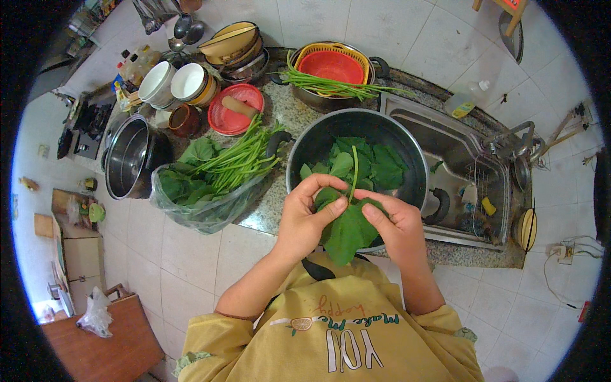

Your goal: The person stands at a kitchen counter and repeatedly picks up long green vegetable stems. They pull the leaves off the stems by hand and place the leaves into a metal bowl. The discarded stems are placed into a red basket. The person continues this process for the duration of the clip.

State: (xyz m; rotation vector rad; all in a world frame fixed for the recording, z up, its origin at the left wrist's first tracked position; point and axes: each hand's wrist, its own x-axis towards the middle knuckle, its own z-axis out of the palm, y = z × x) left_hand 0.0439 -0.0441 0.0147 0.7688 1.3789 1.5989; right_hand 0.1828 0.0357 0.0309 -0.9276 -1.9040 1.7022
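Between my two hands is a large green leaf (345,234) with its pale stalk standing up toward the far side. My left hand (310,213) pinches the leaf near the base of the stalk, fingers closed. From the other side my right hand (394,223) grips it between thumb and fingers. Both are over the near rim of a big dark pot (305,143), which has loose green leaves (385,167) inside. To the left, a clear plastic bag (213,219) holds more leaves with long green stalks (245,156).
Stripped green stalks (337,86) lie across a pot with a yellow basket (331,46) and red bowl. A steel sink (439,127) adjoins on the right. Leftward are a red basket (219,121), stacked white bowls (156,83) and an empty steel pot (127,159).
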